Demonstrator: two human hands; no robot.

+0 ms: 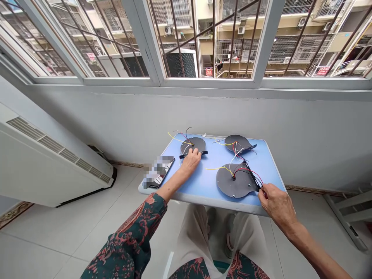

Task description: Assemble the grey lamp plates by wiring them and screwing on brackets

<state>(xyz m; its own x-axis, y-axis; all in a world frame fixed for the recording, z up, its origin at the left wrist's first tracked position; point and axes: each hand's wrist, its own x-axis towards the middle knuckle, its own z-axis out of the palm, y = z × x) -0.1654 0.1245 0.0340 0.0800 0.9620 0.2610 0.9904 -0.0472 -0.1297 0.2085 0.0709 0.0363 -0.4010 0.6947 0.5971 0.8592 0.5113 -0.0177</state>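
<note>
My right hand (276,203) is closed on the flanged edge of the nearest dark grey round plate (232,184), at the table's front right. Yellow, white, red and black wires rise from a hole in that plate. My left hand (191,159) pinches the black flange of a second round plate (193,145) at the left, its wires trailing toward the wall. A third round plate (236,142) lies at the back right, with its own loose wires and a flange pointing right. All three rest on the light blue table (200,182).
A phone (161,172), partly blurred out, lies at the table's left edge. The wall (139,120) and barred window stand behind the table. A white appliance (58,147) is on the left, and a grey metal frame (345,221) stands on the floor at right.
</note>
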